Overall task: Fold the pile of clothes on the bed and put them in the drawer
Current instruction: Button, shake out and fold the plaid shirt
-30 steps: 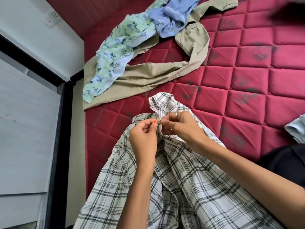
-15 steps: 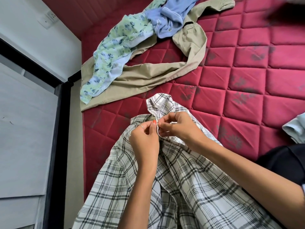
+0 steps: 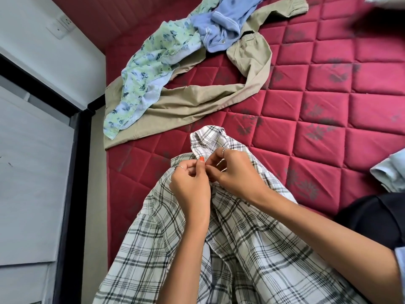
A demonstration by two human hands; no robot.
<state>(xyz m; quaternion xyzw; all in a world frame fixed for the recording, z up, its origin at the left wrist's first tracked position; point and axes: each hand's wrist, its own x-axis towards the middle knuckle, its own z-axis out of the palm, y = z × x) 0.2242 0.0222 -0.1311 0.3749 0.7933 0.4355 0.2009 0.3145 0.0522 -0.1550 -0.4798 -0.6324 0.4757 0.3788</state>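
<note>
A white and black plaid shirt (image 3: 252,249) lies spread on the red quilted mattress (image 3: 328,102), collar away from me. My left hand (image 3: 189,185) and my right hand (image 3: 237,174) meet just below the collar, both pinching the shirt's front edges together. Beyond the shirt lies a loose pile: khaki trousers (image 3: 197,99), a green floral garment (image 3: 149,73) and a blue garment (image 3: 221,29) on top of them.
A pale blue garment (image 3: 390,174) sits at the right edge, with dark fabric (image 3: 372,218) below it. A white wall with a socket (image 3: 63,25) and a black-framed white panel (image 3: 32,172) run along the bed's left side.
My hands stay at the same spot below the collar, fingers shifting slightly on the fabric. The view has drifted a little.
</note>
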